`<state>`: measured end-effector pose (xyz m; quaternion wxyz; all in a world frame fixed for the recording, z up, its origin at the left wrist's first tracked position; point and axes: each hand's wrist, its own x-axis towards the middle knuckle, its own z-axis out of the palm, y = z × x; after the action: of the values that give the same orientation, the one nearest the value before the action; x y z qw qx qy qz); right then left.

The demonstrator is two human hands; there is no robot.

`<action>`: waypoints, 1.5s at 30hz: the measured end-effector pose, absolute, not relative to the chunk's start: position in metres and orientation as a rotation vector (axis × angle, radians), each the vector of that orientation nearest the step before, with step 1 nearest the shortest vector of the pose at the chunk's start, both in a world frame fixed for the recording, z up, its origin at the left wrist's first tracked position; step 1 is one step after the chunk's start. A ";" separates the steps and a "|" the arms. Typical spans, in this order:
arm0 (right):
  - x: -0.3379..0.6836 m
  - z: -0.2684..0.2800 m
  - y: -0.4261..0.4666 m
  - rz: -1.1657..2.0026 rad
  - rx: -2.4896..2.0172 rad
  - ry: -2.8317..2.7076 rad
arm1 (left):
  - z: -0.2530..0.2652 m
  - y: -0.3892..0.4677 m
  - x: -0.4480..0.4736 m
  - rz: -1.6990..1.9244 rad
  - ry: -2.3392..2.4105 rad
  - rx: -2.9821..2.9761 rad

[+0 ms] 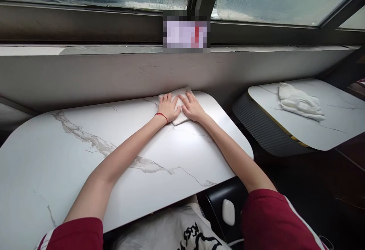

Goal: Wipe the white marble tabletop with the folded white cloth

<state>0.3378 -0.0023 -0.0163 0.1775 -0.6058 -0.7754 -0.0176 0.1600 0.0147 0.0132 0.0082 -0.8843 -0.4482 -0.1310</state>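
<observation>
A white cloth (181, 118) lies flat on the white marble-patterned table (85, 181), at the far edge near the wall. My left hand (167, 108) rests on its left half with the fingers spread; a red string bracelet circles that wrist. Flat on the cloth's right side is my right hand (192, 106), fingers stretched out, its thumb close to the left thumb. Both palms press down from above, and neither hand grips the cloth. Parts of the cloth are hidden beneath them.
To the right stands a second marble-patterned table (316, 136) with a crumpled white cloth (299, 102) on it. A wall (99, 75) and windows run along the back. Near my lap, a small white case (228, 212) sits on a black surface (212, 200).
</observation>
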 end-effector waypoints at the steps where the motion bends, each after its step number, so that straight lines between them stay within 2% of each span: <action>1: 0.338 -0.016 -0.005 -0.048 -1.711 -2.200 | 0.014 0.011 0.160 -0.401 -1.404 -2.761; 6: 0.343 -0.016 -0.032 -0.048 -1.679 -2.259 | 0.018 -0.008 0.162 -0.363 -1.402 -2.741; 12: 0.361 -0.012 -0.109 -0.081 -1.661 -2.286 | 0.026 -0.055 0.177 -0.287 -1.282 -2.851; 19: 0.364 0.001 -0.218 -0.281 -1.891 -2.117 | 0.021 -0.135 0.197 -0.292 -0.795 -2.964; 23: 0.360 -0.003 -0.247 -0.428 -2.058 -2.044 | 0.015 -0.153 0.205 -0.337 -0.643 -2.983; 27: 0.371 -0.019 -0.231 -0.424 -2.014 -2.005 | 0.010 -0.140 0.218 -0.361 -0.660 -2.980; 33: 0.409 -0.037 -0.161 -0.206 -1.984 -1.980 | 0.006 -0.086 0.239 -0.393 -0.876 -2.989; 40: 0.408 -0.032 -0.065 -0.222 -2.104 -2.012 | 0.008 0.002 0.239 -0.415 -1.168 -3.060; 45: 0.400 -0.025 -0.015 -0.216 -2.013 -2.073 | 0.003 0.028 0.232 -0.575 -1.366 -2.930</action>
<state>0.4003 -0.0146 -0.0247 0.1215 -0.6895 -0.7102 -0.0740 0.2319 0.0281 0.0033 -0.0710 -0.8900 -0.4151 -0.1748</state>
